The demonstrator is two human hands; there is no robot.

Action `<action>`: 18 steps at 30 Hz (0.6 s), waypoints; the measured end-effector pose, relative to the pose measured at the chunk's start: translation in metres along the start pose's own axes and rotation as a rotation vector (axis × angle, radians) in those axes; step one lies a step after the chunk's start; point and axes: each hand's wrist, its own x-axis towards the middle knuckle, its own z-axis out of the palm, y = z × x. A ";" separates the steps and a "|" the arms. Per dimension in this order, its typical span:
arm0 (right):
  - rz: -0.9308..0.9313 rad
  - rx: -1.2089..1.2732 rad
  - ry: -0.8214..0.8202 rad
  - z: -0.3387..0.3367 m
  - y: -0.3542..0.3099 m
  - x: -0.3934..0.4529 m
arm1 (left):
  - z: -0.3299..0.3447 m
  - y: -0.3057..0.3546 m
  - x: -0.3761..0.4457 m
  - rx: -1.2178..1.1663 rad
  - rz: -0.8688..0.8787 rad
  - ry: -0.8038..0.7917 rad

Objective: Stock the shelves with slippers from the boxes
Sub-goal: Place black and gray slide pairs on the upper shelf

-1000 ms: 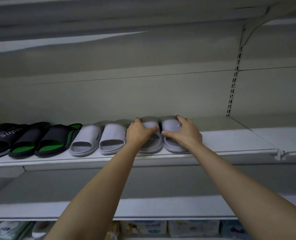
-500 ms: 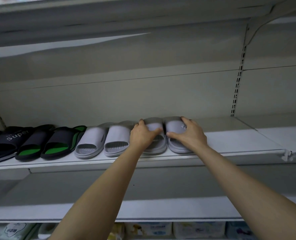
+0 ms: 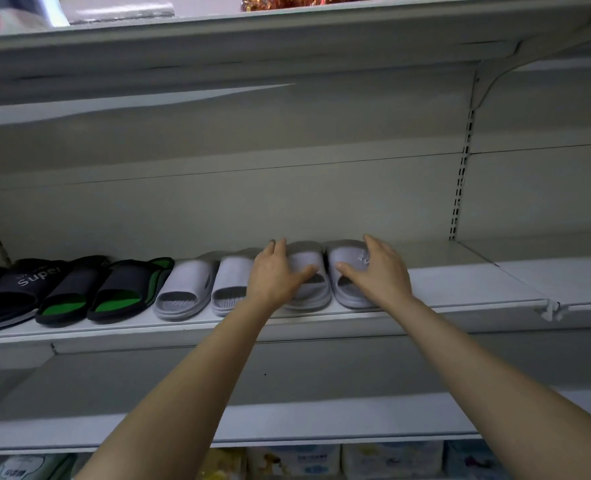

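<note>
Both arms are seen reaching up to the middle shelf (image 3: 460, 289), a white metal board with a slotted upright (image 3: 460, 188) at the back right.

Left hand (image 3: 276, 275) — laid over the left slipper (image 3: 307, 282) of a pale grey pair, thumb across its strap, fingers stretched along its far side. The fingers are straight rather than curled; the slipper is touched, not lifted, and rests flat on the shelf.

Right hand (image 3: 373, 271) — spread over the right slipper (image 3: 347, 271) of the same pair, thumb at the strap opening, fingers relaxed over the outer edge. No closed grasp is seen here either.

The two slippers are set side by side, just touching, toes toward the back wall, heels at the shelf's front lip.

Left of them, in one row on the same shelf: a second grey pair (image 3: 200, 285), angled slightly; then a black pair with green footbeds (image 3: 93, 292); then a black slipper marked "Super" (image 3: 17, 289), cut by the frame edge.

To the right of the handled pair the shelf board is bare as far as a plastic clip (image 3: 552, 310) on the front rail.

Packaged goods (image 3: 339, 462) are glimpsed on the lowest level, labels too blurred to read.
</note>
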 end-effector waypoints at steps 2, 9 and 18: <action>-0.042 -0.045 0.010 -0.007 -0.012 -0.008 | -0.017 -0.002 -0.010 0.050 0.074 0.005; -0.247 -0.215 0.122 -0.036 -0.065 -0.056 | -0.086 -0.013 -0.059 0.259 0.355 0.134; -0.365 -0.352 0.346 -0.067 -0.144 -0.149 | -0.166 -0.038 -0.136 0.349 0.569 0.265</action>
